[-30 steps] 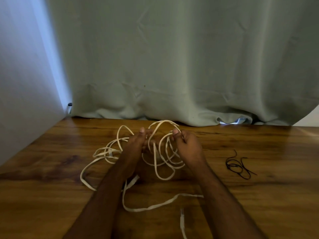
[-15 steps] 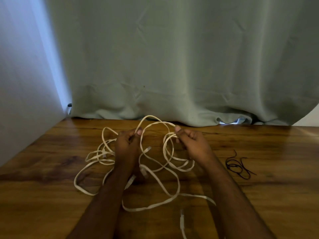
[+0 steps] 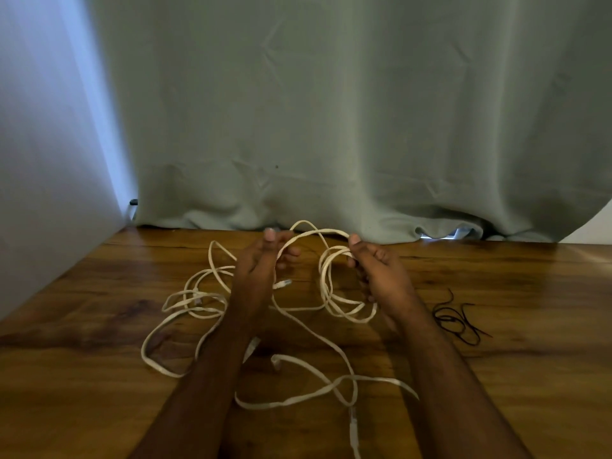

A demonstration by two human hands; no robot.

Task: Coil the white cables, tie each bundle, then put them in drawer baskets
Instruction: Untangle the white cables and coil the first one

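While the right hand [image 3: 377,270] clamps its fingers on the coiled loops [image 3: 334,286], the left hand [image 3: 261,263] pinches the cable [image 3: 311,231] feeding sideways across the gap; loose slack trails leftward on the surface [image 3: 82,376].

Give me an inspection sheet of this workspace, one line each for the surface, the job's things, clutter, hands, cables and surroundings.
Surface: wooden table, dark grain, glossy.
Job's things: white cables, mostly loose and tangled on the table; a small coil of a few loops hangs from the right hand. No drawer baskets seen.
Clutter: thin black cord lying to the right, apart from the white cables.
Hands: left hand pinches a white strand; right hand grips the coil's top.
Cables: a plug end shows near the left hand; another plug end lies at the near edge. No bundle tied yet.
Surroundings: grey-green curtain behind the table, pale wall on the left.
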